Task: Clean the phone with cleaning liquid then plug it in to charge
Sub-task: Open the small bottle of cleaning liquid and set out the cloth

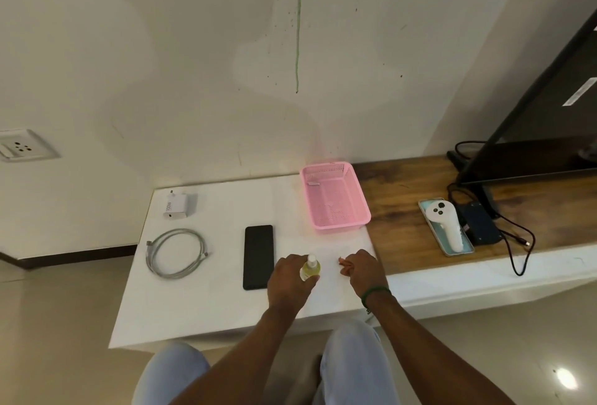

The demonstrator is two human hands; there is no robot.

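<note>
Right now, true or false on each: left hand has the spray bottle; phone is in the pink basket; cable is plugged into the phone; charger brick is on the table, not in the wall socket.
1. The left hand grips the spray bottle. True.
2. The phone is in the pink basket. False: it lies flat on the white table, just left of the bottle and outside the basket.
3. The cable is plugged into the phone. False: it lies coiled on the table, apart from the phone.
4. The charger brick sits on the table, not in the wall socket. True.
</note>
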